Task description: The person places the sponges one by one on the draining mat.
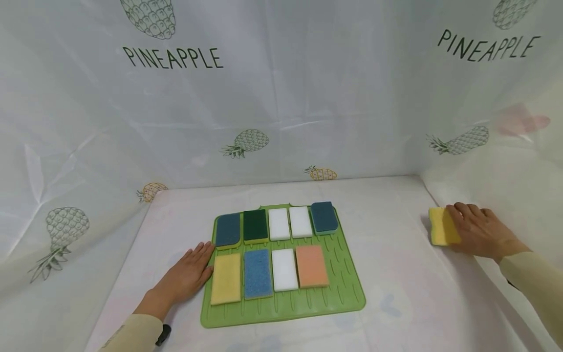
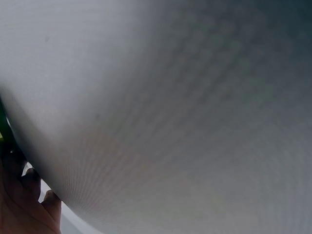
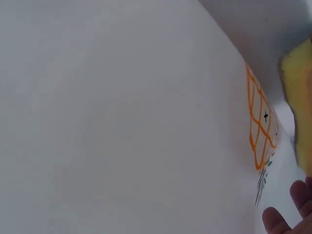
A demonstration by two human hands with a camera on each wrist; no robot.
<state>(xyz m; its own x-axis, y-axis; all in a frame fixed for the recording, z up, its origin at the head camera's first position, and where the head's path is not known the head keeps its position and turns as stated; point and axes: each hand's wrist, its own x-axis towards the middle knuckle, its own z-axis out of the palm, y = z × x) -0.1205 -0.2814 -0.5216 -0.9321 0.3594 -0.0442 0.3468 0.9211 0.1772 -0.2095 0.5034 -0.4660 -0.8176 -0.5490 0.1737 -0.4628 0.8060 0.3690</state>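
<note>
My right hand [image 1: 479, 231] holds a yellow sponge [image 1: 440, 226] above the right side of the table, by the side curtain. In the right wrist view the sponge [image 3: 298, 97] shows at the right edge, with a few fingertips below it. My left hand [image 1: 186, 275] lies palm down, fingers extended, at the left edge of a green ridged mat [image 1: 345, 274]. Two rows of sponges lie on the mat. At the back are dark blue [image 1: 227, 230], dark green [image 1: 255, 225] and white ones [image 1: 279, 224]; in front are a yellow [image 1: 226, 278], a blue [image 1: 258, 274], a white [image 1: 284, 270] and a peach one [image 1: 312, 266].
A pale cloth [image 1: 387, 205] covers the table. White curtains [image 1: 352, 88] with pineapple prints rise at the back and on both sides. The front row's right end leaves bare green ridges beside the peach sponge. Mostly blurred curtain fills the left wrist view.
</note>
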